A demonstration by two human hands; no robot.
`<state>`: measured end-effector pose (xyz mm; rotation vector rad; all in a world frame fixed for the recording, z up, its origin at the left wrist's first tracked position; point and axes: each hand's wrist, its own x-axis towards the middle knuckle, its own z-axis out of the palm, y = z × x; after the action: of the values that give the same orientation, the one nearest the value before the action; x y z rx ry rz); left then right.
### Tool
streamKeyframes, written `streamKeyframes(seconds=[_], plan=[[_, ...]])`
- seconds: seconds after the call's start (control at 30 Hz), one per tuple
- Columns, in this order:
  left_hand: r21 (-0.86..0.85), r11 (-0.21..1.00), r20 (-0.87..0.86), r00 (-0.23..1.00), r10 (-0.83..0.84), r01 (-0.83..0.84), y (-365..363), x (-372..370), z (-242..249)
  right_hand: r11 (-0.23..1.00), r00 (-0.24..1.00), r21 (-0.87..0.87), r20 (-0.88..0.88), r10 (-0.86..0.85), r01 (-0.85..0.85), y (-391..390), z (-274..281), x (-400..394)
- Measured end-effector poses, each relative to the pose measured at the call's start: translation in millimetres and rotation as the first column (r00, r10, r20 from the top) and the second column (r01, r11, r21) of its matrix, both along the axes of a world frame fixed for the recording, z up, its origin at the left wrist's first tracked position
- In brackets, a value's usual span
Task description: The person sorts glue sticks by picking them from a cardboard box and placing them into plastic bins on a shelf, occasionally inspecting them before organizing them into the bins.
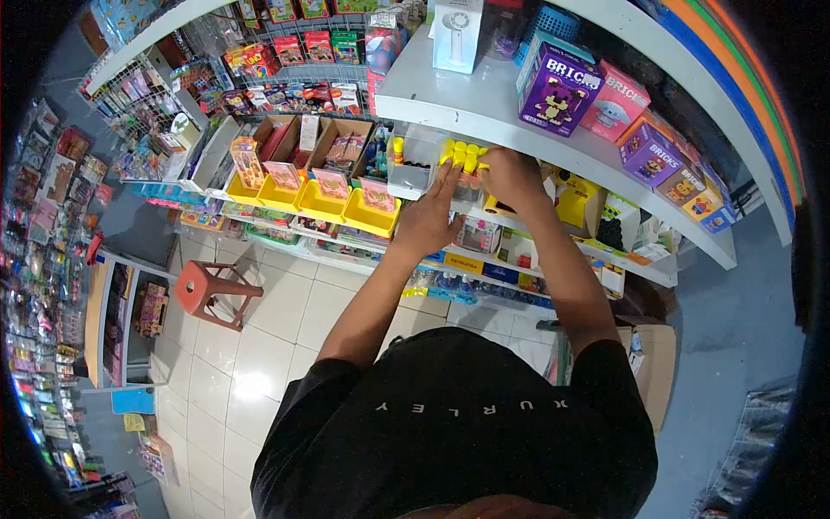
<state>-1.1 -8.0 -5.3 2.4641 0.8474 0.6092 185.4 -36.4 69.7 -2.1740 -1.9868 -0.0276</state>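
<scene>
Several small yellow-capped bottles [463, 156] stand close together on the shelf under the white overhang; their exact kind does not show. My left hand [430, 216] reaches up to them from the front, fingers stretched out, with the fingertips against the left bottles of the group. Coming in from the right, my right hand [513, 177] has its fingers curled at the rightmost yellow-capped bottle, and part of them is hidden. To the left, a clear plastic bin [411, 177] holds dark items, and a single yellow-capped tube [398, 150] stands at its corner.
Above my hands juts a white shelf [450, 111] bearing boxes, among them a purple Bricks box [559, 91]. Yellow trays [372, 214] line the shelf to the left. A red stool [216, 292] stands on the tiled floor. A cardboard box [654, 372] sits at the right.
</scene>
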Motion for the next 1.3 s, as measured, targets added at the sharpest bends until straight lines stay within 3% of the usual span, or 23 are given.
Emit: streamKeyframes(seconds=[0.07,0.17,0.43,0.57,0.77,0.9,1.07,1.2,1.3], plan=[[0.018,1.000,0.019,1.000,-0.005,0.005,0,0,-2,0.992,0.998,-0.117,0.050,-0.042,0.048,6,8,-2],[0.013,1.000,0.004,1.000,-0.008,0.008,0,-1,0,0.998,0.988,-0.039,0.150,-0.034,0.041,16,0,2],[0.004,1.000,-0.020,1.000,-0.012,0.012,-2,-5,5,0.963,0.975,0.244,0.160,-0.157,0.115,29,-21,6],[0.016,1.000,0.005,1.000,-0.015,0.014,-1,-5,0,0.963,0.966,0.222,0.172,-0.194,0.154,21,-9,-6],[-0.037,0.999,-0.024,0.999,-0.024,0.023,1,-5,3,0.972,0.958,0.223,0.250,-0.137,0.080,16,-7,-9],[0.043,0.998,0.067,0.997,-0.047,0.044,4,-4,-6,0.994,0.972,0.081,0.218,-0.088,0.072,16,-4,-11],[0.000,0.998,-0.001,0.998,-0.057,0.057,4,-6,3,0.992,0.984,-0.019,0.133,-0.122,0.126,10,0,-12],[0.076,0.992,0.144,0.984,-0.107,0.097,6,-9,-8,0.995,0.999,0.090,-0.031,0.034,-0.031,-6,-11,-16],[0.022,0.984,0.279,0.944,-0.178,0.179,-9,-19,2,0.964,0.991,0.247,-0.072,0.116,-0.095,-23,-23,-25]])
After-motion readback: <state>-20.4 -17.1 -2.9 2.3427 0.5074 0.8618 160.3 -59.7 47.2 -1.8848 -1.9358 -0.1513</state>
